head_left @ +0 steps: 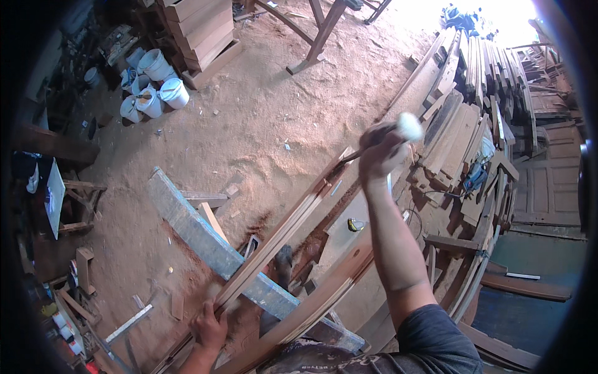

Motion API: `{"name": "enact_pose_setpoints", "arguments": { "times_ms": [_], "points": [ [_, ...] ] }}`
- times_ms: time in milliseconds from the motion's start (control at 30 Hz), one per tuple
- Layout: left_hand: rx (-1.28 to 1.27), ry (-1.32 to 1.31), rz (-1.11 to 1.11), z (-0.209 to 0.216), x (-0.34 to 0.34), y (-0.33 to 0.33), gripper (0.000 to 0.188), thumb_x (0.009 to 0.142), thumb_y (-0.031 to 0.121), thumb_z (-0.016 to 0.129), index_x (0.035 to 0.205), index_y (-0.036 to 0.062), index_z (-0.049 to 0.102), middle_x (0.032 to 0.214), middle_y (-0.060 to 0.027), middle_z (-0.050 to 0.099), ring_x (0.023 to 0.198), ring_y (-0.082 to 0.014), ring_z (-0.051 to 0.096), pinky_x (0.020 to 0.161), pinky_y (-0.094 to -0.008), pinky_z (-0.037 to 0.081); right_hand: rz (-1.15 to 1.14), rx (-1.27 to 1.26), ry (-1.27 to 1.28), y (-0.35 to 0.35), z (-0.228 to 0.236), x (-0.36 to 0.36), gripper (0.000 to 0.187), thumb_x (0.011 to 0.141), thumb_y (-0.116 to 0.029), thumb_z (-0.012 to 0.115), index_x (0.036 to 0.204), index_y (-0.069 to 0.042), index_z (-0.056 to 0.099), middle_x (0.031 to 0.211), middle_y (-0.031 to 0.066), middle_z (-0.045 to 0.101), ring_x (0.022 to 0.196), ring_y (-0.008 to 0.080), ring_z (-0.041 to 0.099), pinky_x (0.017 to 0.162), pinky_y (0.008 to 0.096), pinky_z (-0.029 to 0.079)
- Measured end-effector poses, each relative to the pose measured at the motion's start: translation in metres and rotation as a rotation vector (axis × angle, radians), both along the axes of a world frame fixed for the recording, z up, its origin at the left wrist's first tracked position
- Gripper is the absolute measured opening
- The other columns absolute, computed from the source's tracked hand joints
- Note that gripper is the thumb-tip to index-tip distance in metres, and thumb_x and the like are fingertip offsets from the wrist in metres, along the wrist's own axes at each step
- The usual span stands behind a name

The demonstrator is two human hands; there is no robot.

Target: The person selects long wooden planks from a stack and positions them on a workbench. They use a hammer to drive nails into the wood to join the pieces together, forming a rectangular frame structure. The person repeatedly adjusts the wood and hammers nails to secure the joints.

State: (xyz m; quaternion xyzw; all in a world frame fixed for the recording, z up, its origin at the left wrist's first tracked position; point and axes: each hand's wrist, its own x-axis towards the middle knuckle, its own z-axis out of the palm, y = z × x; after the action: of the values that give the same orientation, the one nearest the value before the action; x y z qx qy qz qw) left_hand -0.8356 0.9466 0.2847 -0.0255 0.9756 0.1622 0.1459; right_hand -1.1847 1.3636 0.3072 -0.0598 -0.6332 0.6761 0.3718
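Low in the picture, my left hand (208, 327) is closed around the near end of a long, narrow wooden board (268, 249) with grooves along it. The board lies slantwise across a worn blue-grey beam (205, 234). Raised near the board's far end, my right hand (381, 156) is closed on a tool whose pale, rounded end (409, 126) is blurred. A thin dark part (352, 157) points from that fist toward the board; its exact kind cannot be made out. Beside the board, a second wooden piece (330, 290) also crosses the beam.
A yellow-and-black tape measure (355, 225) lies on a pale board to the right. Stacked planks (451, 140) and a blue power tool (475, 177) stand farther right. White buckets (174, 93) cluster at the far left by stacked wooden boxes (199, 31). Sawdust covers the floor.
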Motion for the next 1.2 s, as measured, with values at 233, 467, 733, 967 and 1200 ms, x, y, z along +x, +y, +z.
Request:
{"name": "enact_pose_setpoints", "arguments": {
  "times_ms": [233, 467, 733, 967, 1200],
  "points": [
    [-0.007, -0.001, -0.008, -0.004, 0.001, 0.0, 0.048, 0.084, 0.024, 0.075, 0.126, 0.0096, 0.058, 0.094, -0.02, 0.072, 0.08, -0.043, 0.07, 0.07, -0.0538, 0.054, -0.156, -0.429, -0.449, 0.001, -0.012, -0.021, 0.063, 0.099, -0.069, 0.048, 0.078, -0.01, 0.045, 0.058, 0.0015, 0.046, 0.044, 0.0126, 0.046, 0.04, 0.0281, 0.036],
    [-0.075, -0.113, 0.026, -0.006, 0.006, -0.003, 0.052, 0.082, 0.023, 0.077, 0.129, 0.0107, 0.057, 0.097, -0.0217, 0.072, 0.086, -0.0436, 0.07, 0.073, -0.053, 0.055, 0.141, -0.76, -0.356, 0.059, 0.033, -0.05, 0.059, 0.098, -0.069, 0.051, 0.076, -0.015, 0.042, 0.058, -0.0032, 0.038, 0.044, 0.011, 0.036, 0.04, 0.0276, 0.03],
    [0.07, 0.012, 0.066, -0.006, 0.002, 0.0, 0.045, 0.085, 0.024, 0.077, 0.123, 0.0045, 0.063, 0.099, -0.0233, 0.072, 0.091, -0.0426, 0.071, 0.077, -0.052, 0.055, -0.077, -0.326, -0.164, 0.018, 0.028, -0.027, 0.06, 0.095, -0.07, 0.056, 0.081, -0.013, 0.044, 0.06, -0.0018, 0.042, 0.047, 0.0105, 0.041, 0.041, 0.0261, 0.031],
    [0.08, 0.069, 0.004, -0.001, 0.001, 0.002, 0.048, 0.081, 0.016, 0.075, 0.126, 0.0044, 0.061, 0.107, -0.0226, 0.071, 0.09, -0.043, 0.07, 0.078, -0.0492, 0.056, -0.079, -0.247, -0.158, 0.003, -0.019, -0.004, 0.052, 0.101, -0.059, 0.054, 0.082, -0.011, 0.048, 0.06, -0.0012, 0.048, 0.048, 0.0088, 0.048, 0.042, 0.0255, 0.036],
    [0.038, -0.007, 0.076, 0.009, -0.005, 0.009, 0.04, 0.085, 0.024, 0.077, 0.117, 0.0033, 0.064, 0.102, -0.0228, 0.072, 0.095, -0.0433, 0.069, 0.08, -0.0512, 0.054, -0.085, -0.36, -0.305, 0.005, -0.008, -0.029, 0.059, 0.096, -0.068, 0.058, 0.075, -0.014, 0.045, 0.054, -0.0011, 0.042, 0.04, 0.0124, 0.041, 0.038, 0.0285, 0.032]
  ]
}}
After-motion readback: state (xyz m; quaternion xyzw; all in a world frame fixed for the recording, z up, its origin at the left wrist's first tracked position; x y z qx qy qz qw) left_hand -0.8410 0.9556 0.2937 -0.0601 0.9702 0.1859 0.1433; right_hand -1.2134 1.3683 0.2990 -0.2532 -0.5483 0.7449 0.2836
